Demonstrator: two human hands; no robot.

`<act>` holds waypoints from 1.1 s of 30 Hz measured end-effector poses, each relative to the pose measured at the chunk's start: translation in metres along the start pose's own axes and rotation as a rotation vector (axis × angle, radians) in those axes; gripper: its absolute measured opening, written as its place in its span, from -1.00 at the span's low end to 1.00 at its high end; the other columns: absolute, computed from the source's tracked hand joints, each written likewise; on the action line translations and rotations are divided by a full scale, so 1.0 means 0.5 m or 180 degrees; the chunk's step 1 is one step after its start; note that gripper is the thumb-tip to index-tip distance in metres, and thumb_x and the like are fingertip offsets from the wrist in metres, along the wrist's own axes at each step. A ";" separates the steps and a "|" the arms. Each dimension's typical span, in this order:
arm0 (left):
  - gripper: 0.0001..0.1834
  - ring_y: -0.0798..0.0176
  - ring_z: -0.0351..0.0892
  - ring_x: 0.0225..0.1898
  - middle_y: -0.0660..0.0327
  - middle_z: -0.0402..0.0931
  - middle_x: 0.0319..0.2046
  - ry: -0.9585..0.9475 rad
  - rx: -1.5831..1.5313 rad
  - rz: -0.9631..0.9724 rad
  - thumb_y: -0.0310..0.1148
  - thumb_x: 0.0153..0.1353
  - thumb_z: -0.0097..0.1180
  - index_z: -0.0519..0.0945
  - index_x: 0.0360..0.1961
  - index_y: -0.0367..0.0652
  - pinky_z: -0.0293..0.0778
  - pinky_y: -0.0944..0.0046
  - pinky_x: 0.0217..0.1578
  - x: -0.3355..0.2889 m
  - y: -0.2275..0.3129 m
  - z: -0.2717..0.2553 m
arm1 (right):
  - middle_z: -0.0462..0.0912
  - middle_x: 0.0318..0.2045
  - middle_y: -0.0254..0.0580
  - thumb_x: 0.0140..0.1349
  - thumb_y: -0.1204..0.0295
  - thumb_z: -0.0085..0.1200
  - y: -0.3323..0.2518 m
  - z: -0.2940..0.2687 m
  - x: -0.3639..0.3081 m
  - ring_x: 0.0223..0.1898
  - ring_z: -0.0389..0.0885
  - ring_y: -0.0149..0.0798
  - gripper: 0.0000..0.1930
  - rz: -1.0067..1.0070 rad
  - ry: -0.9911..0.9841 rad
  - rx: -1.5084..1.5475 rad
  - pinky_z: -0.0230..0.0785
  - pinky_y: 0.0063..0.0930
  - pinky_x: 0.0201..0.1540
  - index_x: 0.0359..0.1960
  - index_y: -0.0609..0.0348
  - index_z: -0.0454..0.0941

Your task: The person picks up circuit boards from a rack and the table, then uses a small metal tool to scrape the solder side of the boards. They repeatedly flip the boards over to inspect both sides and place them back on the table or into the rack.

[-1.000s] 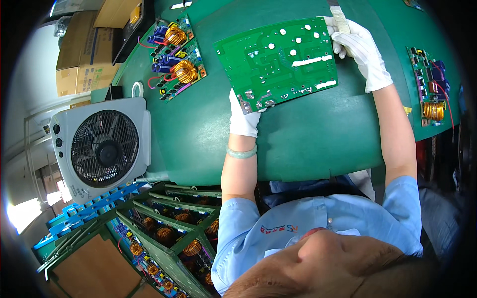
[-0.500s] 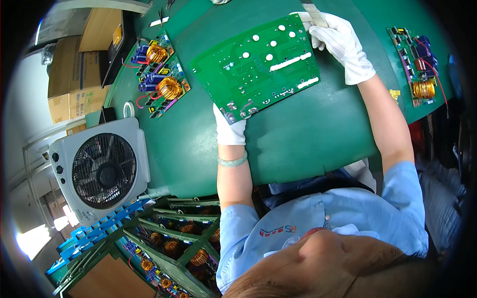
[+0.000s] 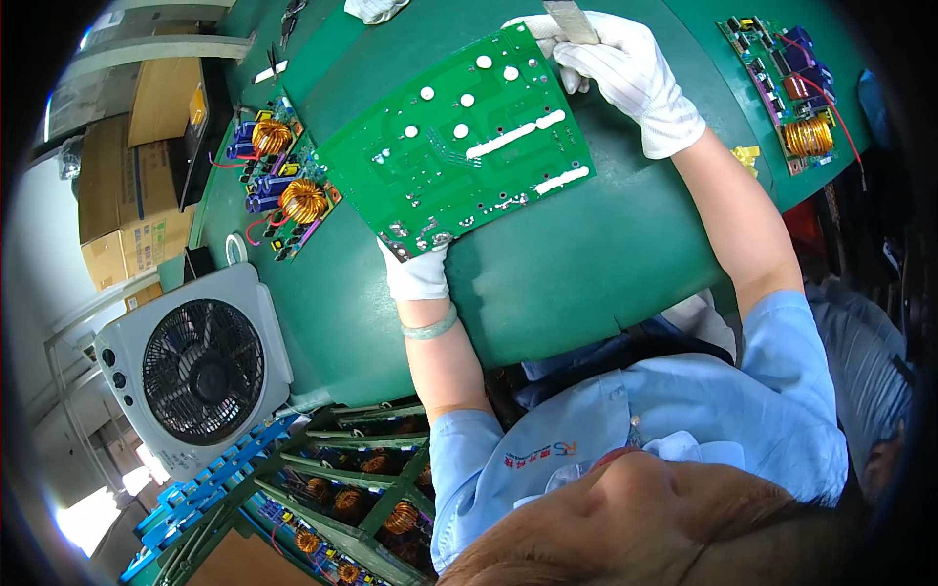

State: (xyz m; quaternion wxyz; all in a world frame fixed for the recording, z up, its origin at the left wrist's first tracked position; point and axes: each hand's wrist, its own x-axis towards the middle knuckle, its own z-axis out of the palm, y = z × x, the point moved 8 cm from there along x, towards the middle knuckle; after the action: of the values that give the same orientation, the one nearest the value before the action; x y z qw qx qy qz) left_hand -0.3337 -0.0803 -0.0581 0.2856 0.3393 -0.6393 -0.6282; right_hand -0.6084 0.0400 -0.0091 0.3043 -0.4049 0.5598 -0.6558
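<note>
Coil boards (image 3: pixel 283 186) left, fan (image 3: pixel 200 369) near circuit board (image 3: pixel 459 146).

Bare green mat (image 3: pixel 586 264) lies open between the forearms; populated boards (image 3: pixel 278 186) and a fan (image 3: pixel 200 366) crowd the left.

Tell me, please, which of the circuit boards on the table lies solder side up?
The large green board held between both gloved hands: it shows bare solder pads and traces, while the smaller boards left and right show copper coils and components.
</note>
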 end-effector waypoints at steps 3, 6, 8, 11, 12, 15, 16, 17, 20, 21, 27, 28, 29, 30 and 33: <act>-0.50 0.17 0.58 0.01 0.06 0.52 0.08 -0.0002 -0.0070 -0.0034 -0.60 0.22 0.16 0.38 0.20 -0.28 0.60 0.15 -0.03 0.001 -0.001 0.001 | 0.66 -0.32 -0.43 0.31 0.29 0.12 -0.002 0.008 -0.002 -0.53 0.47 -0.59 -0.63 0.0373 -0.0100 0.0284 0.29 -0.74 -0.53 0.09 0.21 0.60; -0.51 0.17 0.58 0.01 0.06 0.52 0.08 -0.0013 -0.0124 -0.0060 -0.60 0.23 0.15 0.38 0.20 -0.28 0.60 0.15 -0.03 0.001 -0.001 0.002 | 0.67 -0.27 -0.42 0.29 0.24 0.14 0.001 0.005 -0.001 -0.50 0.47 -0.60 -0.60 0.0219 -0.0133 0.0348 0.30 -0.75 -0.51 0.08 0.21 0.61; -0.51 0.16 0.58 0.01 0.06 0.52 0.08 -0.0021 -0.0158 -0.0068 -0.60 0.23 0.14 0.38 0.20 -0.28 0.60 0.14 -0.03 0.003 -0.002 0.002 | 0.65 -0.28 -0.42 0.28 0.22 0.15 -0.007 0.005 -0.002 -0.50 0.48 -0.59 -0.59 -0.0086 -0.0201 0.0463 0.30 -0.74 -0.51 0.08 0.20 0.61; -0.52 0.16 0.58 0.01 0.06 0.51 0.09 -0.0025 -0.0209 -0.0089 -0.59 0.24 0.13 0.38 0.20 -0.28 0.60 0.14 -0.03 0.002 -0.004 0.003 | 0.64 -0.30 -0.43 0.27 0.22 0.17 0.012 0.004 0.000 -0.50 0.48 -0.58 -0.58 0.0236 -0.0083 0.0478 0.31 -0.74 -0.50 0.07 0.22 0.61; -0.52 0.15 0.58 0.01 0.06 0.51 0.09 -0.0022 -0.0230 -0.0097 -0.59 0.25 0.13 0.38 0.20 -0.28 0.60 0.13 -0.03 0.003 -0.005 0.004 | 0.64 -0.31 -0.43 0.28 0.23 0.16 0.011 0.004 0.001 -0.50 0.48 -0.58 -0.59 0.0175 -0.0086 0.0507 0.31 -0.73 -0.50 0.06 0.23 0.62; -0.52 0.15 0.58 0.01 0.05 0.51 0.09 -0.0028 -0.0290 -0.0113 -0.59 0.26 0.12 0.38 0.21 -0.28 0.60 0.13 -0.03 0.003 -0.005 0.006 | 0.63 -0.33 -0.43 0.31 0.27 0.12 0.015 0.004 0.005 -0.50 0.48 -0.58 -0.63 0.0200 -0.0039 0.0441 0.31 -0.72 -0.50 0.04 0.25 0.62; -0.53 0.14 0.58 0.01 0.05 0.51 0.09 -0.0024 -0.0306 -0.0114 -0.59 0.26 0.11 0.38 0.21 -0.28 0.60 0.13 -0.03 0.003 -0.007 0.006 | 0.63 -0.34 -0.43 0.32 0.29 0.11 0.015 0.004 0.007 -0.50 0.48 -0.58 -0.64 0.0344 0.0014 0.0316 0.31 -0.72 -0.50 0.04 0.26 0.62; -0.53 0.14 0.58 0.01 0.05 0.51 0.09 -0.0023 -0.0328 -0.0122 -0.59 0.26 0.11 0.38 0.21 -0.28 0.60 0.12 -0.03 0.003 -0.008 0.006 | 0.63 -0.34 -0.43 0.33 0.30 0.09 0.019 0.003 0.008 -0.50 0.49 -0.58 -0.66 0.0488 0.0066 0.0191 0.32 -0.72 -0.49 0.03 0.26 0.62; -0.53 0.14 0.58 0.01 0.05 0.51 0.09 -0.0035 -0.0362 -0.0119 -0.59 0.27 0.10 0.38 0.21 -0.28 0.60 0.12 -0.03 0.004 -0.008 0.009 | 0.63 -0.36 -0.42 0.35 0.36 0.06 0.021 -0.001 0.010 -0.52 0.48 -0.58 -0.69 0.0210 0.0069 0.0156 0.31 -0.72 -0.51 0.02 0.27 0.63; -0.54 0.13 0.58 0.01 0.05 0.51 0.09 -0.0045 -0.0365 -0.0116 -0.59 0.27 0.09 0.38 0.21 -0.27 0.60 0.12 -0.03 0.006 -0.008 0.010 | 0.63 -0.37 -0.42 0.35 0.37 0.06 0.021 -0.001 0.011 -0.52 0.48 -0.58 -0.70 0.0162 0.0069 0.0179 0.30 -0.71 -0.51 0.02 0.27 0.63; -0.59 0.08 0.56 0.03 0.02 0.47 0.13 -0.0151 0.0173 -0.0020 -0.49 0.38 -0.05 0.34 0.24 -0.27 0.60 0.07 -0.02 0.006 -0.010 0.008 | 0.66 -0.36 -0.40 0.34 0.42 0.07 0.032 -0.004 0.012 -0.53 0.47 -0.58 -0.73 0.0543 0.0245 0.0114 0.29 -0.69 -0.53 -0.02 0.27 0.65; -0.60 0.08 0.56 0.03 0.02 0.46 0.13 -0.0161 0.0235 0.0012 -0.47 0.40 -0.08 0.34 0.24 -0.27 0.61 0.06 -0.03 0.008 -0.020 0.000 | 0.66 -0.36 -0.39 0.34 0.42 0.07 0.034 -0.003 0.014 -0.53 0.47 -0.58 -0.73 0.0574 0.0271 0.0135 0.29 -0.69 -0.53 -0.02 0.28 0.66; -0.61 0.07 0.56 0.02 0.01 0.46 0.13 -0.0130 -0.0082 -0.0070 -0.45 0.42 -0.10 0.34 0.24 -0.28 0.61 0.06 -0.03 0.009 -0.029 -0.006 | 0.67 -0.35 -0.38 0.34 0.43 0.07 0.036 -0.003 0.015 -0.53 0.47 -0.58 -0.74 0.0605 0.0297 0.0155 0.29 -0.69 -0.53 -0.03 0.28 0.66; -0.62 0.07 0.56 0.02 0.01 0.46 0.12 -0.0094 -0.0402 -0.0148 -0.44 0.43 -0.13 0.34 0.24 -0.28 0.61 0.06 -0.03 0.011 -0.034 -0.008 | 0.68 -0.35 -0.37 0.34 0.43 0.07 0.038 -0.003 0.016 -0.54 0.47 -0.58 -0.74 0.0558 0.0313 0.0403 0.28 -0.69 -0.54 -0.04 0.27 0.67; -0.64 0.05 0.56 0.01 0.00 0.47 0.10 0.0034 -0.1432 -0.0407 -0.40 0.46 -0.18 0.35 0.21 -0.28 0.61 0.04 -0.04 0.008 -0.044 0.000 | 0.68 -0.36 -0.37 0.34 0.42 0.08 0.039 -0.003 0.017 -0.54 0.47 -0.57 -0.74 0.0588 0.0314 0.0329 0.28 -0.69 -0.54 -0.03 0.26 0.67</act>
State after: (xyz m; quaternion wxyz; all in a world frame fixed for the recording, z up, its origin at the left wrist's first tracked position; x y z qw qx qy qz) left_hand -0.3343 -0.0830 -0.0802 0.3170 0.3102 -0.4588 -0.7700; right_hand -0.6150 0.0296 -0.0265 0.3560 -0.3026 0.5744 -0.6721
